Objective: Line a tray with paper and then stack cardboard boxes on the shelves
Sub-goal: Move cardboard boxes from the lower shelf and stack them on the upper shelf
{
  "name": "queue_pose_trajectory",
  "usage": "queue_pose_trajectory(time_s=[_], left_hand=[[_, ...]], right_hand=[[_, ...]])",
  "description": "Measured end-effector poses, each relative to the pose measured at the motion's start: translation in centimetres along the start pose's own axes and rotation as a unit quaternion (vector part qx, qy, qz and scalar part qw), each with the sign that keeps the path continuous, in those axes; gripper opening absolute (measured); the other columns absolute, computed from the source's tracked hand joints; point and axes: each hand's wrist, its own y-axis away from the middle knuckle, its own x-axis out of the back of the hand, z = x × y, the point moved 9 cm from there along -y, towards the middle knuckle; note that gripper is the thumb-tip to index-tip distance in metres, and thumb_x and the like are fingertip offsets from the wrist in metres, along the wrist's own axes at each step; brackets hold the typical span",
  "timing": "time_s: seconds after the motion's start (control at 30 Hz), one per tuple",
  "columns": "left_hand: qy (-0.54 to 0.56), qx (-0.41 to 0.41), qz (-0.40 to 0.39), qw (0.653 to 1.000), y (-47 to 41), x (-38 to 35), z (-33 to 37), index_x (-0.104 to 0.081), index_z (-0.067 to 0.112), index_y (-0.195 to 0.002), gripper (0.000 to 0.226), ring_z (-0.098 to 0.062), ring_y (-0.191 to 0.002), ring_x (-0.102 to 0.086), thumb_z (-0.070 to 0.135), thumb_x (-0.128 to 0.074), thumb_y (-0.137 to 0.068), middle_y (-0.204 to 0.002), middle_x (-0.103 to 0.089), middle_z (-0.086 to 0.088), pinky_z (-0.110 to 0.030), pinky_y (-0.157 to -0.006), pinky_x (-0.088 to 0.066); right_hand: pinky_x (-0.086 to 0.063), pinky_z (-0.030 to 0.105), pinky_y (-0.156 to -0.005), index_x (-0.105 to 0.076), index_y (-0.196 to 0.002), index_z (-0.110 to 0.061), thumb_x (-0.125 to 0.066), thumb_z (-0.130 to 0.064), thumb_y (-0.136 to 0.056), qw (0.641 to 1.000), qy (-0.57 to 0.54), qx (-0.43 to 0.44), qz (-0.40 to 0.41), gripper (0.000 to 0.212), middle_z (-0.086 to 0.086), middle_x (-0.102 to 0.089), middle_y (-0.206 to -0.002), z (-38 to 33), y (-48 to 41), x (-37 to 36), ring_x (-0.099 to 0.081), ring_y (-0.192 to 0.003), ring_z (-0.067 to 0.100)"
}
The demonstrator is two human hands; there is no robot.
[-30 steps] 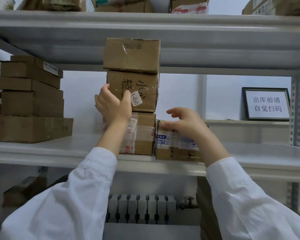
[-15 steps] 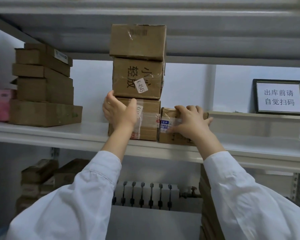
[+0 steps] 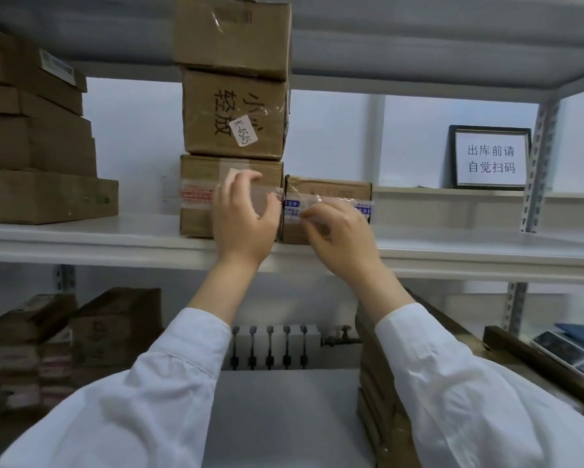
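Brown boxes; white shelf; white sleeves; red-printed tape; blue-printed tape; black-framed white sign.

Both my arms raised forward, wrists close together. My left hand: back toward camera, fingers and thumb loosely curved, gripping nothing. My right hand: fingers bent inward, tips blurred; grip undetermined.

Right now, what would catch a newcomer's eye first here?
The three-box stack in the centre stands out, with its K-4545 tag. The left hand is before its bottom box, the right hand at the small box beside it. A framed sign stands far right.
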Motion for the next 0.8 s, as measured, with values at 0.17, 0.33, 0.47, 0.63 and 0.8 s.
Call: queue_pose_trajectory(time_s=[0.17,0.33,0.47,0.63,0.8], left_hand=[[0.153,0.048,-0.097,0.982,3.1,-2.8,-0.1,-0.06,0.022,-0.073,0.017,-0.021,-0.069,-0.064,0.021,-0.049,-0.085,-0.067,-0.064,0.002,-0.038,-0.064,-0.054],[0.274,0.238,-0.152,0.919,7.6,-6.2,-1.8,-0.06,0.015,-0.072,0.025,-0.003,-0.047,-0.054,0.008,-0.047,-0.092,-0.065,-0.063,-0.003,-0.015,-0.044,-0.038],[0.322,0.449,-0.207,0.807,13.5,-10.4,-3.6,-0.059,0.013,-0.075,0.024,-0.008,-0.049,-0.053,0.018,-0.044,-0.093,-0.065,-0.064,-0.001,-0.018,-0.045,-0.037],[0.314,0.543,-0.227,0.745,19.3,-15.0,-3.8,-0.059,0.015,-0.073,0.026,-0.01,-0.06,-0.053,0.023,-0.044,-0.093,-0.074,-0.063,0.0,-0.021,-0.052,-0.037],[0.291,0.625,-0.243,0.682,24.2,-18.9,-2.3,-0.059,0.013,-0.084,0.023,-0.011,-0.066,-0.051,0.029,-0.045,-0.093,-0.079,-0.059,0.002,-0.024,-0.057,-0.038]], right_hand=[[-0.054,0.036,-0.069,-0.071,-0.093,-0.009,-0.057,-0.02,-0.088,0.995,0.008,-0.02,-0.102,0.019,0.005,-0.072,-0.09,0.4,3.2,-1.0,-0.066,-0.081,0.024],[-0.054,0.04,-0.07,-0.07,-0.098,-0.014,-0.054,-0.023,-0.092,0.983,-0.014,-0.08,-0.165,0.018,0.001,-0.071,-0.089,2.1,6.8,-1.2,-0.064,-0.08,0.02],[-0.053,0.037,-0.081,-0.066,-0.108,-0.021,-0.054,-0.033,-0.092,0.938,-0.021,-0.165,-0.304,0.024,-0.001,-0.069,-0.101,5.3,11.1,-2.4,-0.063,-0.092,0.017],[-0.044,0.039,-0.101,-0.051,-0.132,-0.027,-0.058,-0.04,-0.089,0.898,-0.032,-0.288,-0.331,0.046,0.002,-0.052,-0.136,11.9,16.4,-1.3,-0.05,-0.123,0.018],[-0.032,0.032,-0.107,-0.035,-0.144,-0.021,-0.06,-0.028,-0.091,0.872,-0.117,-0.392,-0.269,0.059,0.004,-0.041,-0.146,17.5,19.9,0.7,-0.038,-0.135,0.02]])
